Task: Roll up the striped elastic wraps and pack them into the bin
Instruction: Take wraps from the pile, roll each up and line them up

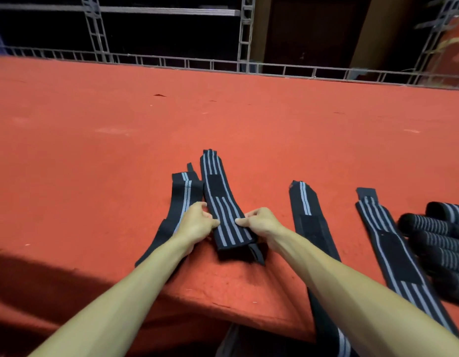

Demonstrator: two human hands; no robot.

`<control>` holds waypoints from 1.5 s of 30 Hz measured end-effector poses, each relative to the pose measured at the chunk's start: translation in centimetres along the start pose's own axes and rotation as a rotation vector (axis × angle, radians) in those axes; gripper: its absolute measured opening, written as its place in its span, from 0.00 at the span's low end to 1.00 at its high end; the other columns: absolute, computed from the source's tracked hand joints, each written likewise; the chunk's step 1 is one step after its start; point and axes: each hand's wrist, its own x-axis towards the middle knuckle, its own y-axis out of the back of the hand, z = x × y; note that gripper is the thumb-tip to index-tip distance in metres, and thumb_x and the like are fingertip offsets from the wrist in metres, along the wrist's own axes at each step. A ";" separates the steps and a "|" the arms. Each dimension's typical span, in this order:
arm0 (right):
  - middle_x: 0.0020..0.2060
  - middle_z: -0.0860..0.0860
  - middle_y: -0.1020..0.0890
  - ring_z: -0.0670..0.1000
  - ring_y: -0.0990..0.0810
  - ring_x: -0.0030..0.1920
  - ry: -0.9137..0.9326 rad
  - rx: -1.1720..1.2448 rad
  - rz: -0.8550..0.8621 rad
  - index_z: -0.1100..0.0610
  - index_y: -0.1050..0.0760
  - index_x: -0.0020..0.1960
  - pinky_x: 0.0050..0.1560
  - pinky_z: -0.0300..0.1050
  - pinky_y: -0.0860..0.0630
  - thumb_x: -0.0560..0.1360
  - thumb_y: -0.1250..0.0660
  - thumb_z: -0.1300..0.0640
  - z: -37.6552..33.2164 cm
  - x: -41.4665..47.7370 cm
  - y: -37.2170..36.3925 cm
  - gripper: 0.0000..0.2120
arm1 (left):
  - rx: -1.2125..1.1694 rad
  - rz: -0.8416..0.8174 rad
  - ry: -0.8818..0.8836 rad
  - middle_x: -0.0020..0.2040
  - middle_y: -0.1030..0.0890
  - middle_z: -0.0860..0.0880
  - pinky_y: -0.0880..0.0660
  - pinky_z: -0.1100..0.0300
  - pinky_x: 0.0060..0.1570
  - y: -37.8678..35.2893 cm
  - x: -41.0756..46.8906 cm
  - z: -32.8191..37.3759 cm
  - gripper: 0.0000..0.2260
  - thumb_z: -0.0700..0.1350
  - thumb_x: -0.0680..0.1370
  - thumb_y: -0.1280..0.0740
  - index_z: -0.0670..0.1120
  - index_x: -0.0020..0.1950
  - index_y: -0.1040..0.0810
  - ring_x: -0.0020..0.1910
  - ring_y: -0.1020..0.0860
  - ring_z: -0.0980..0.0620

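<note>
A striped elastic wrap (pixel 224 199) is laid flat near the middle of the red-covered table (pixel 120 119). Its long edges are pinched between thumb and curled fingers by the left hand (pixel 196 224) and the right hand (pixel 260 222). A second wrap (pixel 183 197), just to its left, is partly hidden under the left hand. To the right, a third wrap (pixel 304 199) is crossed by the right forearm. A fourth wrap (pixel 393 251) and the rolled wraps (pixel 434 228) are cut off by the frame.

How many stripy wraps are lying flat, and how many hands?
Flat striped wraps: 4 (far-left wrap, held wrap, third wrap, far-right wrap)
Hands: 2 (left hand, right hand, both pinching the held wrap)
Total: 6
The rolled wraps at the right run off the picture, so they are uncounted.
</note>
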 end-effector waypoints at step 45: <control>0.63 0.59 0.23 0.59 0.27 0.65 0.284 -0.714 0.030 0.60 0.27 0.66 0.63 0.46 0.32 0.78 0.37 0.49 -2.5 14.1 4.5 0.21 | 0.057 0.345 -0.222 0.44 0.23 0.55 0.31 0.63 0.43 -7.1 7.0 0.0 0.04 0.45 0.76 0.36 0.54 0.43 0.24 0.43 0.26 0.59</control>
